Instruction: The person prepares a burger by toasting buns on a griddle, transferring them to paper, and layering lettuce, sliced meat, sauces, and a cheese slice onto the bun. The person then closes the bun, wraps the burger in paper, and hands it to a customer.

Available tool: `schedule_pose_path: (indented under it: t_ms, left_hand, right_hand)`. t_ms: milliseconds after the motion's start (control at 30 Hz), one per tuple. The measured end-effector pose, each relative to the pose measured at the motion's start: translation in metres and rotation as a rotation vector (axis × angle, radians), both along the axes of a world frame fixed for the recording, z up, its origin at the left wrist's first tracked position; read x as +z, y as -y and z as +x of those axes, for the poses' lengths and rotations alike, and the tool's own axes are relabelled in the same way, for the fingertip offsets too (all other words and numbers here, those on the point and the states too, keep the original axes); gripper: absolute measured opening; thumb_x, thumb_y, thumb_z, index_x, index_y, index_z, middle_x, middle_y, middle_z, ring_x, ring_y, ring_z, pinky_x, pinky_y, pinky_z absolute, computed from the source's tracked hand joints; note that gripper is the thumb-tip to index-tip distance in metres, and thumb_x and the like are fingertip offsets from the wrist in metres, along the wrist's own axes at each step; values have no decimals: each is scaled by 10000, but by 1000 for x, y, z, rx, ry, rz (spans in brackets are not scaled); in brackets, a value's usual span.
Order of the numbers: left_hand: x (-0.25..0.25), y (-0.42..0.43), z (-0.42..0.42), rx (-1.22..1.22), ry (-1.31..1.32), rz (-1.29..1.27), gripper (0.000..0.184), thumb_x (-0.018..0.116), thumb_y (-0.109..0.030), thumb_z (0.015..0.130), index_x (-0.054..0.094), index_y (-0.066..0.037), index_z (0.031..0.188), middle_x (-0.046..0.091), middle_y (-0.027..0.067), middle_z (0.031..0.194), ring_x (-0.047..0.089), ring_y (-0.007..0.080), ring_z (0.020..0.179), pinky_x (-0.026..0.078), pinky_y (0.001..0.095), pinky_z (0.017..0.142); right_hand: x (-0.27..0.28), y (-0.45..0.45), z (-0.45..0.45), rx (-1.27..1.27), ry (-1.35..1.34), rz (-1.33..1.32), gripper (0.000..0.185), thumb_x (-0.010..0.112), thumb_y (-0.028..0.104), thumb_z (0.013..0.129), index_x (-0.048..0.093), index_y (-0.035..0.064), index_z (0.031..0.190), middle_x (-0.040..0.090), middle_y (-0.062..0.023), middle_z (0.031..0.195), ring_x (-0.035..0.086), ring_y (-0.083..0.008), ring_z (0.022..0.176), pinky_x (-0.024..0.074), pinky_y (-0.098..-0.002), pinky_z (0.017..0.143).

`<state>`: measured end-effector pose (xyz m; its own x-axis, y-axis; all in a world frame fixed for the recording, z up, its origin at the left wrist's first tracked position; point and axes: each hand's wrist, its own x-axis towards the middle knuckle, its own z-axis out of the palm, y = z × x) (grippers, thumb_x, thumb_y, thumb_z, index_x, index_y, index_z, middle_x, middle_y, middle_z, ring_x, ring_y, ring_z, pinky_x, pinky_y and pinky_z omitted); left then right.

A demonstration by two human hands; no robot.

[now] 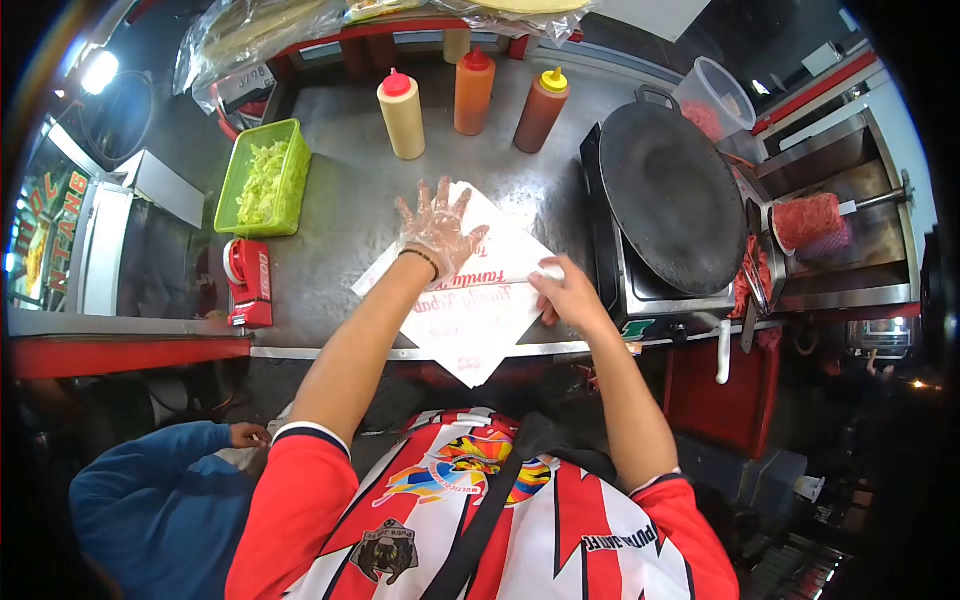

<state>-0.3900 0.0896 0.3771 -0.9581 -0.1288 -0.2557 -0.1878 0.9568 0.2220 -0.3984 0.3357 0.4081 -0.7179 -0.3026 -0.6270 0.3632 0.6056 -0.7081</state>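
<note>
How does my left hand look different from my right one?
Your left hand wears a clear glove; your right hand is bare. The left hand is spread wide, while the right hand is curled near the edge of the printed white paper.

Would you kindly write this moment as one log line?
left hand: gloved, spread on printed paper; right hand: bare, at paper's right side; griddle: right of paper

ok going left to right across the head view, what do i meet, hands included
Green rectangular plastic basket → clear-gloved left hand → bare right hand → round black griddle → reddish cylinder of meat.
</note>
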Motion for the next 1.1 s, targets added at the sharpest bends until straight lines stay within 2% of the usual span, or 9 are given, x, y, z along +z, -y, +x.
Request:
schedule_pose_path:
  t_ms: [100, 367, 467, 633, 767, 967, 1000, 1067, 1100]
  left_hand:
    - [2, 3, -10, -27, 70, 3, 798, 392, -631, 969, 150, -214, 1605, 41, 96, 1678, 3, 387, 1534, 33, 650, 1194]
    - [-5, 6, -14, -4, 73, 34, 844, 392, -681, 945, 140, -221, 1607, 48, 100, 1678, 9, 396, 1532, 42, 657, 1191]
    - [-11, 5, -13, 11, 38, 12, 860, 375, -708, 936, 133, -229, 1608, 67, 114, 1674, 31, 413, 1527, 54, 666, 1185]
    - [-47, 15, -27, 45, 15, 110, 894, 417, -702, 918, 156, -195, 1606, 86, 149, 1668, 32, 443, 1520, 17, 697, 1162]
    - [-61, 35, -29, 19, -197, 120, 839, 486, -629, 928, 234, -174, 1586, 134, 151, 1658, 50, 429, 1523, 49, 687, 1169]
    - [0, 67, 17, 226, -428, 328, 500, 509, -413, 986, 532, -97, 1372, 500, 166, 1465, 470, 389, 1350, 373, 561, 1094]
    - [-3, 62, 45, 341, -651, 324, 403, 525, -391, 965, 659, -64, 1160, 692, 200, 1060, 657, 368, 1001, 492, 487, 930]
    - [-15, 68, 105, 101, -290, 0, 424, 585, -412, 957, 636, -60, 1190, 699, 175, 1134, 699, 283, 969, 548, 389, 807]
    - [-34, 70, 125, 92, -84, 320, 449, 580, -440, 962, 640, -45, 1167, 711, 170, 1076, 707, 269, 888, 554, 371, 736]
  right_hand:
    - [-22, 1, 22, -366, 184, -383, 421, 645, 240, 977, 427, 20, 1263, 665, -222, 986, 704, -271, 720, 584, -338, 580]
    - [-58, 63, 62, -976, -54, -1108, 468, 550, -48, 958, 377, 96, 1369, 598, -171, 1183, 591, -216, 1126, 481, -390, 1019]
    - [-73, 71, 66, -642, -39, -628, 369, 492, 102, 1026, 471, 58, 1392, 572, -170, 1287, 571, -239, 1198, 449, -405, 1054]
    - [-60, 135, 87, 179, -1000, 24, 556, 500, 242, 1010, 394, -84, 1447, 287, -353, 1534, 194, -481, 1475, 154, -582, 1193]
    - [-52, 140, 82, 439, -1098, 278, 545, 528, 220, 969, 428, -77, 1415, 321, -330, 1525, 233, -468, 1467, 170, -623, 1177]
    - [-50, 111, 57, 765, -1280, 349, 530, 508, 126, 915, 465, 24, 1434, 423, -288, 1477, 354, -404, 1432, 209, -594, 1178]
    - [-49, 106, 51, 808, -1293, 323, 536, 511, 125, 911, 466, 29, 1436, 433, -286, 1469, 358, -404, 1428, 210, -590, 1180]
    - [-50, 101, 44, 863, -1311, 269, 556, 515, 115, 897, 467, 58, 1448, 453, -286, 1445, 368, -404, 1420, 214, -580, 1182]
    - [-51, 99, 42, 865, -1316, 258, 552, 515, 114, 898, 473, 71, 1446, 449, -289, 1447, 363, -404, 1423, 215, -578, 1182]
